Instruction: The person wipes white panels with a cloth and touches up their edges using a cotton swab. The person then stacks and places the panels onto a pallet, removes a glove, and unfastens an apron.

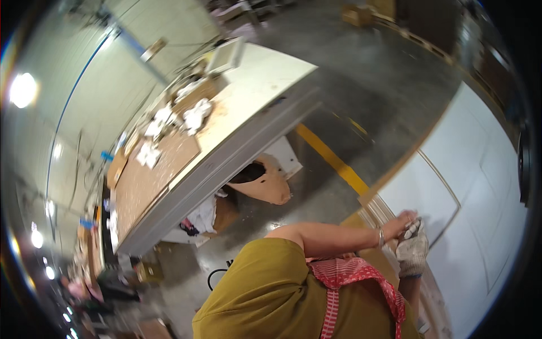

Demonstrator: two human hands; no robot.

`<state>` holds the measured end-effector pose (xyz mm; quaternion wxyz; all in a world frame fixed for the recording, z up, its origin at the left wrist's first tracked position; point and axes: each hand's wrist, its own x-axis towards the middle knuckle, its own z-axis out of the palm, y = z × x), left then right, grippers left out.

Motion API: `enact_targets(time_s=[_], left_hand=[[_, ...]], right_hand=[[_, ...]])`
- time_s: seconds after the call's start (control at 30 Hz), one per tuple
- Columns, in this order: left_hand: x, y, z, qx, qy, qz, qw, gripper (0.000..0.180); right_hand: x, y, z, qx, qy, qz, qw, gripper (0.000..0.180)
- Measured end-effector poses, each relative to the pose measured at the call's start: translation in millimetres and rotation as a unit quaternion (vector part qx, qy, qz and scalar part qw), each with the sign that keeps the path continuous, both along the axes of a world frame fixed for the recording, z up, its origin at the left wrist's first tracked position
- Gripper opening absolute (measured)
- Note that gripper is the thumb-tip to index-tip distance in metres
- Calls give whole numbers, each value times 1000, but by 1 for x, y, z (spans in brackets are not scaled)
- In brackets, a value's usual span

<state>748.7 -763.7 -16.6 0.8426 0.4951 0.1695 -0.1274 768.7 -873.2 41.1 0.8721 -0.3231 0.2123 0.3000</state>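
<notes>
My left hand (pixel 397 226), bare and with a bracelet at its wrist, reaches across to the right. Its bent fingers close against the fingertip end of a greyish-white knit work glove (pixel 412 254). That glove covers my right hand (pixel 414 248), whose forearm comes up from below. Inside the glove, how my right fingers are held is hard to make out. Both hands meet over the near edge of a large white panel (pixel 480 186), on which thin curved grooves or strips show.
A long white-topped workbench (pixel 265 73) stands to the left, bearing white rags (pixel 197 114), boxes and a brown board (pixel 164 164). Beneath it are a torn cardboard piece (pixel 265 189) and cloths. A yellow line (pixel 333 158) crosses the grey floor; a pallet (pixel 418 42) stands far right.
</notes>
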Motion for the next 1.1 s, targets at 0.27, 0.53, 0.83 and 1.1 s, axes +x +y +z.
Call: enact_targets(time_s=[0.27, 0.53, 0.83, 1.1], left_hand=[[-132, 207, 71, 56, 5, 362, 931, 34], [-331, 365, 106, 174, -46, 497, 849, 32], [-425, 431, 75, 270, 25, 651, 709, 37], [-508, 461, 91, 276, 0, 818, 504, 27]], right_hand=[[-112, 226, 49, -378, -733, 226, 519, 43], [-245, 417, 63, 172, 23, 500, 848, 29], [-327, 544, 6, 139, -4, 707, 694, 26], [-433, 616, 47, 196, -182, 833, 484, 23]])
